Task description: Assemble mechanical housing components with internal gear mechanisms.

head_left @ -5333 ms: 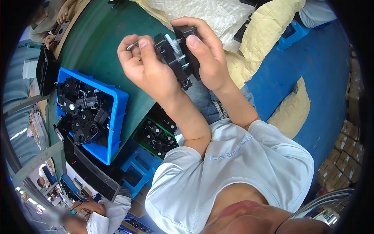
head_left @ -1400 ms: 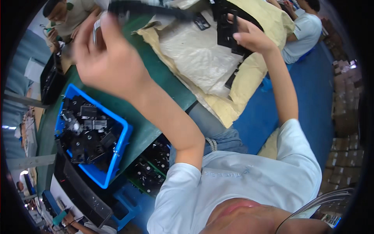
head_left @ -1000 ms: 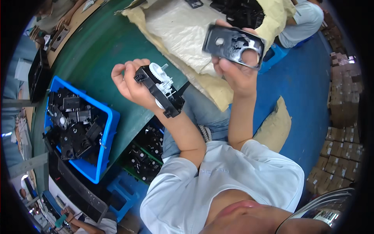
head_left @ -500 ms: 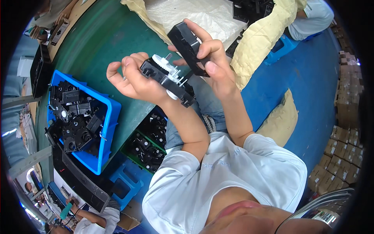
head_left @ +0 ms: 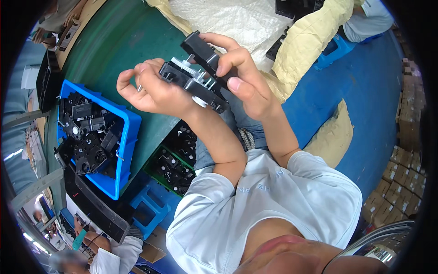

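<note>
My left hand [head_left: 157, 89] is closed around a black plastic gear housing [head_left: 194, 86], tilted, with a white toothed gear [head_left: 183, 66] and several pale pins on its upper side. A small metal shaft [head_left: 140, 88] sticks out by the fingers of that hand. Pinched between the thumb and fingers of my right hand [head_left: 250, 78] is a black plastic cover [head_left: 199, 48], slanted just above the housing. The two parts overlap in view at the pins; whether they touch, I cannot tell.
A blue bin [head_left: 130, 132] of black gear assemblies stands on the green table [head_left: 114, 59] at left. Below is a green crate [head_left: 159, 180] of similar parts. A white woven sack [head_left: 228, 18] lies ahead. Other people work at lower left and upper right, near blue stools [head_left: 148, 210].
My right hand has brought the black cover down and left, closer to the gear housing. My left hand has shifted slightly left and up with the housing.
</note>
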Motion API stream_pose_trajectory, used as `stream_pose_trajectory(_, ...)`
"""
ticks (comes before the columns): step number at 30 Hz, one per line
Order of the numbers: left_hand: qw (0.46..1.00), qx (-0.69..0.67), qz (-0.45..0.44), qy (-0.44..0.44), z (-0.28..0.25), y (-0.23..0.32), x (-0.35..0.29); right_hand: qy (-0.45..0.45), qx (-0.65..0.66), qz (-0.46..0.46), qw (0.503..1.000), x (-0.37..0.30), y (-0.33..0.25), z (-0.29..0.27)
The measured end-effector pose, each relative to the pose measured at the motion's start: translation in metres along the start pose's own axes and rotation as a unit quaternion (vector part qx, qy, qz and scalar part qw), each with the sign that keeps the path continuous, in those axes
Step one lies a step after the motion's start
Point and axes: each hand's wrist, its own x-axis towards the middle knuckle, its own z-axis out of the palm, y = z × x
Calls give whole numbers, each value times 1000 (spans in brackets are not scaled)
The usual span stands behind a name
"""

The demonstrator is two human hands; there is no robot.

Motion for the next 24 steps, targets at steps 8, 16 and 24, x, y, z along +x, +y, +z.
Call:
stream_pose_trajectory(8, 1000, 20, 12, 3, 1, -4, -1, -16, -40, -15, 999, 0, 2, -5)
stream_pose_trajectory(16, 997, 72, 39, -4, 8, -8, -6, 57, 67, -22, 996, 1, 2, 3)
stream_pose_trajectory(24, 989, 133, 30, -57, 11, -10, -10, 65, 11, 20, 998, -2, -2, -7)
